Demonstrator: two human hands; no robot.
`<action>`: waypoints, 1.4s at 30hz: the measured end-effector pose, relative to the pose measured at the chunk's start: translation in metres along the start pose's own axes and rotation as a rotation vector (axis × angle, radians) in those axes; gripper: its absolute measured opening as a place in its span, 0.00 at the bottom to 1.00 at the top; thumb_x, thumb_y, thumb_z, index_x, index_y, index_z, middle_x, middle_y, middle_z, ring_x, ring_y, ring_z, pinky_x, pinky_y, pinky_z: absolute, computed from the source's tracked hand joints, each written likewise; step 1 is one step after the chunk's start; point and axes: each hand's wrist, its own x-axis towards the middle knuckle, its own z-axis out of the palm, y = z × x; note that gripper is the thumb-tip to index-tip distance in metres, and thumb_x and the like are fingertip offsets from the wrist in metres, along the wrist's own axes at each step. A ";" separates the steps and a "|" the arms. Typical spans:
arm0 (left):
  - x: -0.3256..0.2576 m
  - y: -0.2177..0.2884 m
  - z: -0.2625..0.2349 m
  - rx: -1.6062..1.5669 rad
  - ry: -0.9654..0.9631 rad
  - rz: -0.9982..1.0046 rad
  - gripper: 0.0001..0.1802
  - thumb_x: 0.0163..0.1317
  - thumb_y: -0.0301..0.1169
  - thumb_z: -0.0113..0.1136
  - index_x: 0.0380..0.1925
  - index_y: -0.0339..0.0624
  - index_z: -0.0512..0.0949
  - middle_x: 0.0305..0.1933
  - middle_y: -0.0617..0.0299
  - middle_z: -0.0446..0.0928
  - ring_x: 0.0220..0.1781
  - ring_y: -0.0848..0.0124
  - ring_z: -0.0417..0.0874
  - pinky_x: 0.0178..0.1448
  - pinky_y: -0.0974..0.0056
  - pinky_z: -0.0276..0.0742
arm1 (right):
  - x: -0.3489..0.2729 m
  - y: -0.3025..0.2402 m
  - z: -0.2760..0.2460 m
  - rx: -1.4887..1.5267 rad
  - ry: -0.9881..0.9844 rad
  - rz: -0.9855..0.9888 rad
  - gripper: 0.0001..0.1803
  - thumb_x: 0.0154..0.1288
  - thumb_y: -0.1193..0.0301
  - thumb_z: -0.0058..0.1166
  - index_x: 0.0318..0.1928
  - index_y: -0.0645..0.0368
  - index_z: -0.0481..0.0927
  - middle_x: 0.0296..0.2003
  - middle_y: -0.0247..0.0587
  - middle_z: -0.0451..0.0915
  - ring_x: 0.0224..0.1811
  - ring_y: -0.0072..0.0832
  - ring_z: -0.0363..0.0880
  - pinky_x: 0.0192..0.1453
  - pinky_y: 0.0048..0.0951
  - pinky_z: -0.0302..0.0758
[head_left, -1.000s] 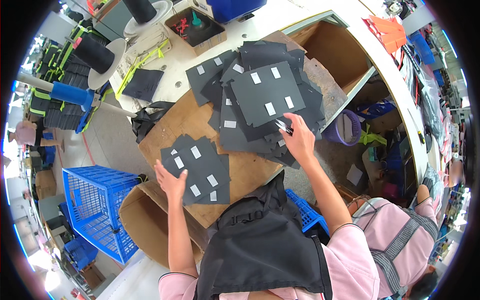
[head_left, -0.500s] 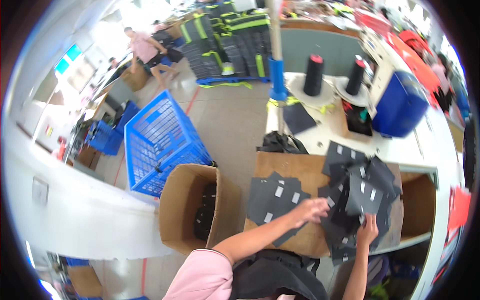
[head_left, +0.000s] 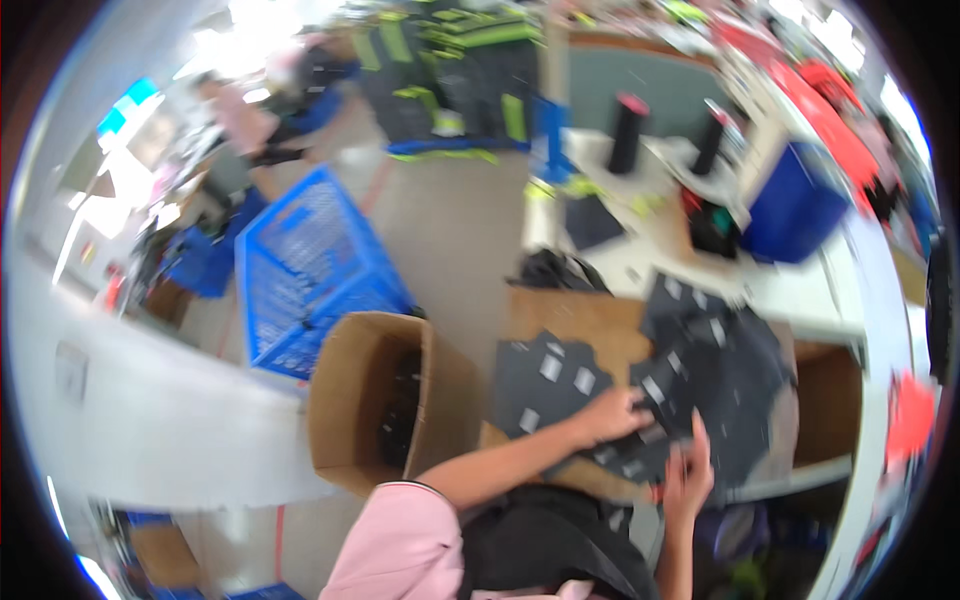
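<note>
My left hand [head_left: 612, 415] is closed, fingers bent, at the upper edge of a dark grey fabric piece [head_left: 625, 462] with small white labels. Blur hides exactly how it grips the piece. Close by on the right, my right hand [head_left: 690, 470] has its index finger pointing up and the other fingers curled. A small red spot shows beside its thumb; what it belongs to is unclear. Beyond my right hand spreads a loose pile of dark grey pieces [head_left: 735, 400], several bearing white labels. A flatter stack of similar pieces [head_left: 530, 385] lies left of my left hand.
Brown board [head_left: 570, 305] lies under the pieces. An open cardboard box [head_left: 365, 400] with dark items inside stands left, before a blue plastic crate [head_left: 310, 270]. Two dark thread cones [head_left: 627, 140] and a blue box-shaped thing [head_left: 795, 205] stand on the white table. A person walks far left.
My right hand has come left and nearer to me, off the right pile's grey piece. My left hand has lowered slightly, with a labelled piece now beneath it. The whole view has shifted a little.
</note>
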 end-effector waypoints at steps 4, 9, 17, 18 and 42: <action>-0.029 0.025 -0.017 -0.290 0.074 -0.118 0.16 0.57 0.36 0.62 0.38 0.33 0.78 0.34 0.61 0.79 0.35 0.77 0.77 0.40 0.70 0.74 | 0.046 -0.012 0.028 0.089 -0.152 -0.021 0.04 0.59 0.75 0.57 0.32 0.64 0.78 0.20 0.39 0.75 0.17 0.21 0.70 0.22 0.25 0.67; -0.039 0.013 -0.010 -0.455 0.094 -0.176 0.09 0.59 0.32 0.61 0.32 0.38 0.76 0.30 0.67 0.76 0.32 0.80 0.74 0.38 0.72 0.71 | 0.015 -0.002 0.030 0.145 0.044 0.046 0.15 0.53 0.77 0.61 0.42 0.59 0.74 0.25 0.37 0.72 0.22 0.26 0.72 0.27 0.24 0.69; -0.051 0.012 -0.006 -0.607 0.104 -0.224 0.12 0.60 0.37 0.62 0.32 0.42 0.72 0.29 0.69 0.73 0.32 0.81 0.72 0.38 0.73 0.71 | -0.027 -0.005 0.020 -0.122 0.053 -0.198 0.19 0.49 0.78 0.62 0.43 0.57 0.74 0.35 0.39 0.72 0.22 0.31 0.73 0.26 0.29 0.70; -0.052 0.012 -0.005 -0.606 0.099 -0.227 0.12 0.60 0.37 0.62 0.32 0.42 0.72 0.29 0.69 0.73 0.32 0.81 0.72 0.38 0.73 0.71 | -0.027 -0.005 0.020 -0.146 0.036 -0.216 0.19 0.49 0.78 0.62 0.43 0.57 0.75 0.35 0.39 0.72 0.22 0.31 0.73 0.26 0.29 0.70; -0.058 0.017 -0.004 -0.693 -0.119 -0.280 0.16 0.54 0.34 0.68 0.38 0.41 0.73 0.32 0.68 0.74 0.36 0.80 0.74 0.40 0.72 0.73 | 0.012 0.035 -0.012 0.188 -0.584 -0.055 0.11 0.52 0.74 0.61 0.34 0.63 0.74 0.26 0.31 0.67 0.30 0.18 0.66 0.32 0.24 0.66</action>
